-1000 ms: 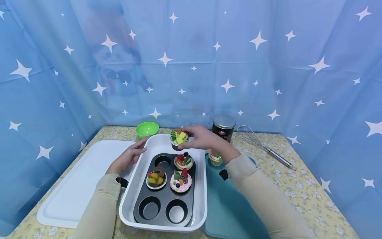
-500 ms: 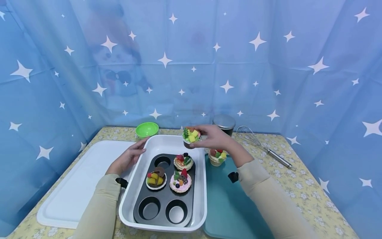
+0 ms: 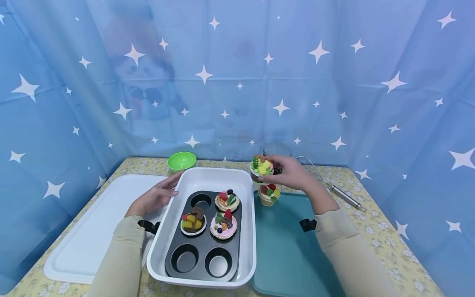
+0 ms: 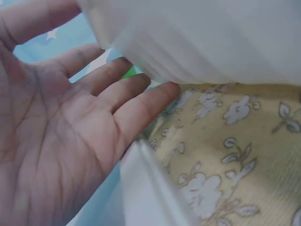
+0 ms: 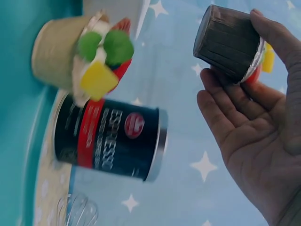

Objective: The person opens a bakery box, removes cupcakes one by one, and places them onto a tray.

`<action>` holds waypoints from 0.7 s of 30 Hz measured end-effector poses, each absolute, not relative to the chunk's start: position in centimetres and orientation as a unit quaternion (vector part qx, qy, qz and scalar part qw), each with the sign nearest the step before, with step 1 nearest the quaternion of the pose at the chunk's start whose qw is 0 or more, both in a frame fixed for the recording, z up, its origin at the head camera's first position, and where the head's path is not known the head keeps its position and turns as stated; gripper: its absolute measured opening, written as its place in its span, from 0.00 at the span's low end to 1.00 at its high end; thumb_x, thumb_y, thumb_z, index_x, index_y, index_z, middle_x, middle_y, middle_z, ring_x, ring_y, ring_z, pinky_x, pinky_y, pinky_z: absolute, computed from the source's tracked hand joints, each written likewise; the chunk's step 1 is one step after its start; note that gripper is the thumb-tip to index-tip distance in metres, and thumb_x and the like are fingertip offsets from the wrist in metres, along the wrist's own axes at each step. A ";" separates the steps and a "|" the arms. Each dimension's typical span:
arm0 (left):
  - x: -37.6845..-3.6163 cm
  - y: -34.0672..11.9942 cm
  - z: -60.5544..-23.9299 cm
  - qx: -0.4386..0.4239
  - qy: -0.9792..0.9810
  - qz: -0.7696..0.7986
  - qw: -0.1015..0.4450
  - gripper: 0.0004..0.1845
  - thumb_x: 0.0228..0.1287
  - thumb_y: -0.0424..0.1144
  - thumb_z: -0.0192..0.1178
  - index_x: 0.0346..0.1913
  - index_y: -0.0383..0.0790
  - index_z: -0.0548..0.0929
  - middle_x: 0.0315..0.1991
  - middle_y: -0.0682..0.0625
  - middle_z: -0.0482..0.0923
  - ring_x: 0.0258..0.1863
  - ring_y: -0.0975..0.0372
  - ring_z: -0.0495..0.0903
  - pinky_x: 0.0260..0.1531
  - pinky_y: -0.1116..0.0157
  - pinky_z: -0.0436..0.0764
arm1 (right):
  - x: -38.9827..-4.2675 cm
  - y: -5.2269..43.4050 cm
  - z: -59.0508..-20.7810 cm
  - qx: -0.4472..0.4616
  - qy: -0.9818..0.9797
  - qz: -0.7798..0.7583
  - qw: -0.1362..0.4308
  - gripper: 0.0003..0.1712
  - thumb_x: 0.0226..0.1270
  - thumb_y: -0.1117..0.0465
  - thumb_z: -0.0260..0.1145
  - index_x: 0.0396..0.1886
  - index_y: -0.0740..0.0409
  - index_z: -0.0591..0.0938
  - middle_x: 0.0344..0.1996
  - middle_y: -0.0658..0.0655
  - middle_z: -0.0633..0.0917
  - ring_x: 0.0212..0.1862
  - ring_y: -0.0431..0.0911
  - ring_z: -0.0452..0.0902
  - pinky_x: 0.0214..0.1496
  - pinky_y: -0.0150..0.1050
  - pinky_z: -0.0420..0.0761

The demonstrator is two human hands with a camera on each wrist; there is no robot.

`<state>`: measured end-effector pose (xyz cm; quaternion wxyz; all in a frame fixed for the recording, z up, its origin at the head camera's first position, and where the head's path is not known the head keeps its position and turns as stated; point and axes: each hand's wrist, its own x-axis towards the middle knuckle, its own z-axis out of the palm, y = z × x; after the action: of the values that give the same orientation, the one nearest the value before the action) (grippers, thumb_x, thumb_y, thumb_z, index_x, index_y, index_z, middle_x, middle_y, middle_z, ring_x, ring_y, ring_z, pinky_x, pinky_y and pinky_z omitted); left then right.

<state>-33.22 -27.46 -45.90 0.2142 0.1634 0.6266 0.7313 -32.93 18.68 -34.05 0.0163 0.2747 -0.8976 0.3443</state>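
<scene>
My right hand (image 3: pixel 285 172) pinches a cupcake (image 3: pixel 262 166) topped with yellow cubes and green leaves, up above the far end of the teal tray (image 3: pixel 293 247). Its dark brown cup (image 5: pixel 228 42) shows between thumb and fingers in the right wrist view. Just below it, a second cupcake (image 3: pixel 269 194) in a pale cup stands on the teal tray. My left hand (image 3: pixel 156 194) lies along the left side of a deep white pan (image 3: pixel 204 175), its fairly straight fingers (image 4: pixel 146 106) against the outer wall. Inside that pan, a dark muffin tin (image 3: pixel 202 255) holds 3 decorated tarts or cupcakes.
A white board (image 3: pixel 89 231) lies to the left, partly under my left arm. Behind the pan sits a green bowl (image 3: pixel 182 161). An espresso tin (image 5: pixel 108 136) stands behind my right hand, and a whisk (image 3: pixel 334 187) lies at the right.
My right hand has carried the cupcake rightward, from over the white pan to over the far end of the teal tray. My left hand stays at the pan's side.
</scene>
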 end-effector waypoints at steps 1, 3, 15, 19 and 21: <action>-33.2 -27.5 -45.9 0.167 0.624 0.732 0.218 0.45 0.69 0.25 0.52 0.82 0.52 0.46 0.81 0.43 0.44 0.67 0.61 0.72 0.60 0.60 0.78 | -32.8 19.1 -34.2 0.269 -0.898 0.348 0.018 0.42 0.58 0.41 0.76 0.69 0.53 0.75 0.48 0.53 0.83 0.50 0.49 0.82 0.43 0.45 0.84; -33.1 -27.6 -45.8 0.168 0.620 0.733 0.223 0.45 0.68 0.25 0.53 0.82 0.51 0.45 0.81 0.43 0.43 0.66 0.62 0.72 0.60 0.60 0.78 | -32.7 20.1 -34.5 0.260 -0.898 0.353 0.024 0.42 0.58 0.41 0.76 0.69 0.53 0.76 0.48 0.54 0.83 0.50 0.50 0.82 0.44 0.46 0.84; -33.1 -27.6 -45.9 0.163 0.624 0.732 0.220 0.46 0.67 0.27 0.56 0.82 0.53 0.47 0.81 0.44 0.45 0.66 0.62 0.73 0.61 0.59 0.77 | -31.2 25.5 -36.7 0.206 -0.906 0.367 0.040 0.43 0.61 0.43 0.74 0.71 0.57 0.73 0.60 0.61 0.78 0.62 0.61 0.75 0.60 0.57 0.79; -33.2 -27.7 -45.9 0.161 0.630 0.728 0.217 0.45 0.68 0.27 0.55 0.82 0.53 0.47 0.81 0.43 0.46 0.66 0.62 0.74 0.60 0.59 0.78 | -31.1 27.1 -37.9 0.206 -0.906 0.367 0.044 0.41 0.63 0.45 0.74 0.70 0.60 0.74 0.57 0.63 0.80 0.58 0.60 0.78 0.57 0.56 0.81; -33.1 -27.7 -45.8 0.160 0.631 0.728 0.214 0.45 0.68 0.27 0.55 0.82 0.53 0.47 0.81 0.43 0.46 0.66 0.62 0.74 0.60 0.59 0.78 | -31.4 27.9 -38.7 0.199 -0.910 0.362 0.039 0.41 0.63 0.45 0.74 0.70 0.60 0.74 0.55 0.62 0.81 0.55 0.58 0.80 0.54 0.55 0.82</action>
<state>-33.10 -27.71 -45.83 0.2144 0.1602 0.6311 0.7281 -31.39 27.95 -38.69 0.0391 0.1993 -0.9097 0.3621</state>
